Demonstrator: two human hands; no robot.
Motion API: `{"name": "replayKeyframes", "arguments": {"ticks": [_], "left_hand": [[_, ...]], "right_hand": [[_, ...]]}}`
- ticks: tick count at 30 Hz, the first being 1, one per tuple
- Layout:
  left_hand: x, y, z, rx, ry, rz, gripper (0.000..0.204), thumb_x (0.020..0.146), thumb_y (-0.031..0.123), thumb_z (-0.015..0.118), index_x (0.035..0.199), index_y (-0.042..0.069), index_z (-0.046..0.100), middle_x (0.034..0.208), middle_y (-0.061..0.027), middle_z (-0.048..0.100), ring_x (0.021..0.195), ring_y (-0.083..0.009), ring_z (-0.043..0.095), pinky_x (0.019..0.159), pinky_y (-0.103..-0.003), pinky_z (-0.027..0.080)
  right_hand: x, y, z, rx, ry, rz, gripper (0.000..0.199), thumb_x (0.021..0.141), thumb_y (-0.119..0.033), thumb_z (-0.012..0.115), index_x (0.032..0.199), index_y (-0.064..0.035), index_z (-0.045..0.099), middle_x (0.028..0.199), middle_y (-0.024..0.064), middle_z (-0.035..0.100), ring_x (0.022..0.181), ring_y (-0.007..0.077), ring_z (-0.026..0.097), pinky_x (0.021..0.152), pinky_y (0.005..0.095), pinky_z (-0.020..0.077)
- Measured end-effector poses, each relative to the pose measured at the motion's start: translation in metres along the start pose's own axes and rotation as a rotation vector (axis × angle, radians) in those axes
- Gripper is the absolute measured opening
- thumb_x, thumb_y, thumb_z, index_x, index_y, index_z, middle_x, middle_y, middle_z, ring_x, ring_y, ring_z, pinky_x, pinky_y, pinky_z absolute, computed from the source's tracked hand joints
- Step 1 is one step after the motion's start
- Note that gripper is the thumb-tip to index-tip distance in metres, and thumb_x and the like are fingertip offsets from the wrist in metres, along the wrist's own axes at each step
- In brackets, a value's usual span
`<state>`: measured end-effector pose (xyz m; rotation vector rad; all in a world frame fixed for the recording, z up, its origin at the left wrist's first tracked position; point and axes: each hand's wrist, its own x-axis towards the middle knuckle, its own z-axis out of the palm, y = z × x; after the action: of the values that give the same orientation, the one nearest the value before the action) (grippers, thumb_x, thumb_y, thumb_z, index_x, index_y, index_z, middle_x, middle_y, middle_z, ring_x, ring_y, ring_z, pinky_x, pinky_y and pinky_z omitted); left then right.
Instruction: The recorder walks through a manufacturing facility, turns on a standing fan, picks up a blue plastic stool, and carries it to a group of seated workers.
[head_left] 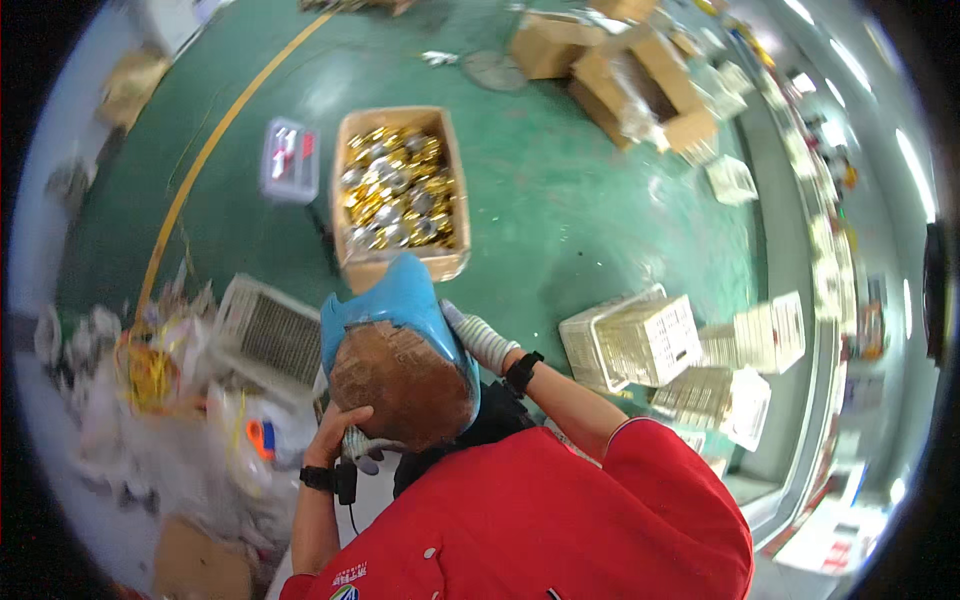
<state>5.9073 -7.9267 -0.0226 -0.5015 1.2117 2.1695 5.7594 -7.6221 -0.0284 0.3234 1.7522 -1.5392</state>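
Note:
Both my hands hold a blue plastic tub-like thing with a scuffed brown round face toward me. Whether it is a bucket or something else I cannot tell. My left hand, partly gloved, grips its lower left edge, with some fingers hidden beneath. At its right side my right hand, in a pale striped glove, is closed on the blue wall. The far blue lip meets the near edge of a cardboard box in this view. Many shiny gold and silver round metal parts fill that box.
A clear lidded plastic box lies left of the carton. Beside my left arm are a white crate and heaped plastic bags. White baskets stand at right; open cartons lie farther off on the green floor.

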Motion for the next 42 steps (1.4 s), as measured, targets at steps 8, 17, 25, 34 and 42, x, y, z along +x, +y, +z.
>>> {"name": "replayKeyframes", "arguments": {"ticks": [8, 17, 25, 34, 42], "left_hand": [[0.098, 0.048, 0.162, 0.433, -0.261, 0.034, 0.08, 0.081, 0.019, 0.08, 0.15, 0.004, 0.04, 0.145, -0.0052, 0.052, 0.134, -0.0208, 0.046, 0.114, -0.036, 0.034], [0.264, 0.056, 0.386, 0.524, -0.506, -0.266, 0.078, 0.08, 0.014, 0.081, 0.148, 0.004, 0.042, 0.142, -0.0065, 0.053, 0.13, -0.0232, 0.05, 0.112, -0.039, 0.037], [0.367, 0.063, 0.529, 0.627, -0.602, -0.269, 0.075, 0.082, 0.014, 0.078, 0.147, 0.004, 0.042, 0.139, -0.009, 0.056, 0.126, -0.024, 0.053, 0.108, -0.038, 0.042], [0.487, 0.096, 0.644, 0.804, -0.713, -0.283, 0.077, 0.084, 0.016, 0.076, 0.149, 0.001, 0.039, 0.144, -0.0124, 0.05, 0.131, -0.0278, 0.048, 0.112, -0.04, 0.037], [0.649, 0.139, 0.711, 0.929, -0.848, -0.406, 0.074, 0.083, 0.017, 0.078, 0.146, 0.001, 0.043, 0.141, -0.0122, 0.054, 0.127, -0.0285, 0.052, 0.111, -0.04, 0.039]], "right_hand": [[-0.094, 0.051, -0.158, 0.351, 0.376, -0.091, 0.074, 0.101, -0.065, 0.041, 0.13, -0.0008, 0.063, 0.123, 0.0094, 0.067, 0.109, 0.0157, 0.059, 0.103, 0.0319, 0.0444], [-0.177, 0.048, -0.354, 0.794, 0.597, -0.193, 0.073, 0.1, -0.066, 0.043, 0.122, -0.0009, 0.068, 0.111, 0.0076, 0.07, 0.099, 0.0142, 0.061, 0.096, 0.0305, 0.0471], [-0.206, 0.027, -0.489, 0.713, 0.849, -0.197, 0.077, 0.1, -0.068, 0.04, 0.121, 0.0003, 0.069, 0.11, 0.0092, 0.071, 0.1, 0.0138, 0.06, 0.096, 0.0314, 0.0458], [-0.178, 0.004, -0.592, 0.895, 0.989, -0.255, 0.071, 0.102, -0.063, 0.041, 0.122, -0.0004, 0.067, 0.111, 0.0079, 0.07, 0.101, 0.0147, 0.06, 0.096, 0.0327, 0.0456], [-0.13, -0.041, -0.687, 0.983, 1.151, -0.288, 0.066, 0.102, -0.062, 0.042, 0.117, -0.0037, 0.069, 0.108, 0.0061, 0.07, 0.096, 0.0129, 0.06, 0.093, 0.0304, 0.046]]}}
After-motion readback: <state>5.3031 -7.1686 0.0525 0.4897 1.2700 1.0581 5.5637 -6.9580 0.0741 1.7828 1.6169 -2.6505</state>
